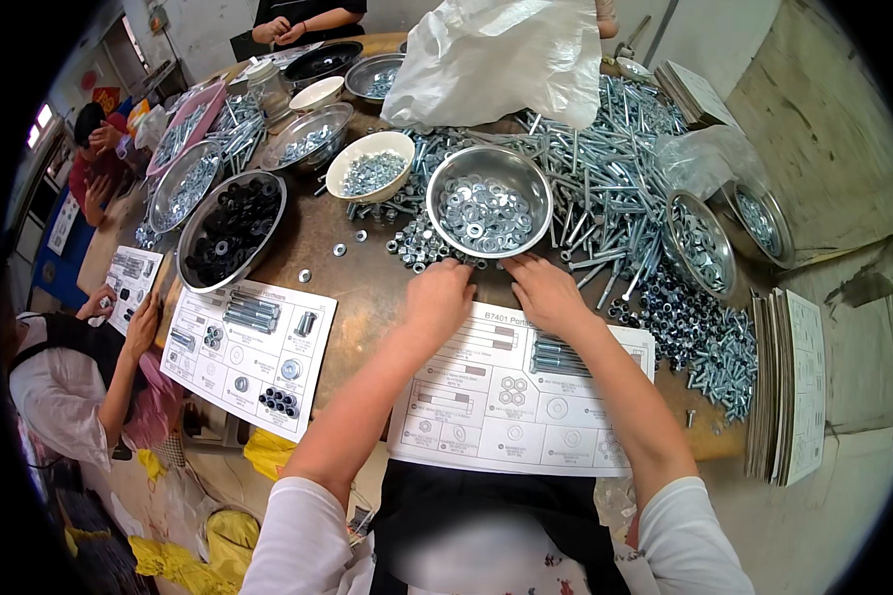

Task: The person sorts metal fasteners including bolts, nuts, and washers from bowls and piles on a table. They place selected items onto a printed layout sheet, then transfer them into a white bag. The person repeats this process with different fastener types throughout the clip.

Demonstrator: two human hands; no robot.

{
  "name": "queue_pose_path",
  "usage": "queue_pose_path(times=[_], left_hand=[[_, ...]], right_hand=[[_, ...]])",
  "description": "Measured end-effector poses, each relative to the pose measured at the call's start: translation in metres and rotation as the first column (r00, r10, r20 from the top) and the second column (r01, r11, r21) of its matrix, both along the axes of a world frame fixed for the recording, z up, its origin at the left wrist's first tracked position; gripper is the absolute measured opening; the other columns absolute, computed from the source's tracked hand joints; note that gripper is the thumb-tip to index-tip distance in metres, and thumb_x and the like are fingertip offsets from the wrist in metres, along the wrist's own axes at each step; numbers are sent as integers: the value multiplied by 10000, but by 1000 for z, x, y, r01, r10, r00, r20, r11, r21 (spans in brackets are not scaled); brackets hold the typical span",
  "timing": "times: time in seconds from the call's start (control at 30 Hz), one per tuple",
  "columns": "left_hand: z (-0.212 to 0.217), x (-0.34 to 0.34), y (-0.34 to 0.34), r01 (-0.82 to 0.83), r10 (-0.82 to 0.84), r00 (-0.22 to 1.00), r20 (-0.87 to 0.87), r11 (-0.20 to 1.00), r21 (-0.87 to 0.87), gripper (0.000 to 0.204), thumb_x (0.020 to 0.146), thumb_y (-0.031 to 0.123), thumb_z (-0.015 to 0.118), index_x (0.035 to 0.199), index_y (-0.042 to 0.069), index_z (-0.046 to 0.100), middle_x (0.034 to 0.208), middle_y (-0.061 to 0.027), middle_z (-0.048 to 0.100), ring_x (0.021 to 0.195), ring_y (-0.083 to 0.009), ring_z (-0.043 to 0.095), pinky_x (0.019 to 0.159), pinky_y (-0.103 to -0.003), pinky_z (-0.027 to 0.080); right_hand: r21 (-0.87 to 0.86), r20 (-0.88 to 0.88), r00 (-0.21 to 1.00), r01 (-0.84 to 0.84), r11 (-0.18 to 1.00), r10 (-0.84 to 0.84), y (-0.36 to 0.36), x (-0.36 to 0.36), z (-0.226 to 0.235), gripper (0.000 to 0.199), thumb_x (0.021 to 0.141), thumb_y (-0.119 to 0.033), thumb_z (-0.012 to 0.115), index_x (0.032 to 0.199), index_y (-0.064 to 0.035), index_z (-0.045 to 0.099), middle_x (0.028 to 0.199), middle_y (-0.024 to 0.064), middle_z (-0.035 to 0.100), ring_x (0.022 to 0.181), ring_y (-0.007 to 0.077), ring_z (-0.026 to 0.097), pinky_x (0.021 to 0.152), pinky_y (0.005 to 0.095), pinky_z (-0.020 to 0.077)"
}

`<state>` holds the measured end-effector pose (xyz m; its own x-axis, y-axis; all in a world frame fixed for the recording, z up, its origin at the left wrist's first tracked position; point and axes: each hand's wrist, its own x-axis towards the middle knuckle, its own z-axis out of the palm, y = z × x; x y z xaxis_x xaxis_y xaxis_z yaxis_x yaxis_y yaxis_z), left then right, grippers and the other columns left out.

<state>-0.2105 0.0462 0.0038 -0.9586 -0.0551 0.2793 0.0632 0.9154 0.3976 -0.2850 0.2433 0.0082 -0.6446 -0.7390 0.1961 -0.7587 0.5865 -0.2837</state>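
My left grip (442,296) is down at the loose nuts (424,246) on the bench (357,307), just in front of the steel bowl (491,162) of washers (484,213). My right grip (544,288) is beside it, with its fingertips by the bowl's near edge. The two are apart from each other; the fingers bend down and away from view, so I cannot tell whether either is pinched on a piece or loose, or whether the rim is touched.

To work this pile well, I would take nuts from its near edge, with fingertips rather than a whole palm, and count them by feel. I should keep my wrists clear of the rim so the bowl doesn't tip, and lift my forearms over the sheet (516,458) under them, since a sleeve or elbow could sweep the bolts (558,355) lying there out of their box.

The sheet carries a large printed heading, partly covered by my right arm, and a grid of line drawings with captions too small to read surely. The second sheet (223,382), to the left, is printed in the same manner, with hardware set on its drawings. I make out no label on the bowl.
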Motion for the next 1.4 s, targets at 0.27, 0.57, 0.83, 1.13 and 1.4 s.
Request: queue_pose_path(times=[0.27, 0.57, 0.83, 1.13, 1.4], left_hand=[[-10, -11, 13, -9, 8, 998, -55, 1000, -20, 254, 802, 205, 710, 1047, 137, 697, 899, -105, 653, 813, -303, 658, 680, -427, 529], [-15, -21, 24, -65, 68, 996, -55, 997, 47, 150, 803, 220, 709, 915, 125, 737, 835, -125, 675, 769, -323, 667, 681, -431, 522], [-19, -23, 25, -68, 72, 994, -78, 997, 44, 142, 810, 223, 710, 899, 115, 737, 825, -109, 687, 771, -296, 673, 682, -414, 523], [-2, 2, 10, 94, -42, 980, -194, 959, 267, 238, 812, 208, 743, 974, 58, 654, 820, -110, 672, 678, -256, 646, 617, -363, 508], [14, 81, 42, 288, -253, 955, -154, 917, 278, 179, 818, 158, 744, 886, 47, 621, 763, -104, 643, 639, -242, 639, 583, -337, 504]], right_hand=[[10, 62, 991, 119, 993, -119, 4, 1, 7, 346, 853, -176, 632, 1185, -80, 622, 1137, 105, 630, 1038, 300, 592, 841, 416, 502], [-80, 4, 995, 96, 992, -96, -9, -8, -13, 163, 818, -173, 681, 933, -59, 664, 942, 144, 644, 846, 355, 646, 757, 465, 513], [-250, 235, 970, 121, 961, -61, 47, 87, 40, 187, 797, -168, 722, 960, -95, 667, 873, 71, 626, 743, 282, 643, 654, 389, 505], [-107, 104, 994, 34, 994, -23, 42, 136, 30, 246, 814, -214, 716, 1019, -87, 662, 899, 68, 626, 773, 264, 658, 640, 397, 513], [-181, 55, 951, 308, 934, -303, -18, 26, 5, 315, 822, -271, 687, 1058, -63, 688, 925, 122, 663, 859, 322, 659, 744, 444, 520]])
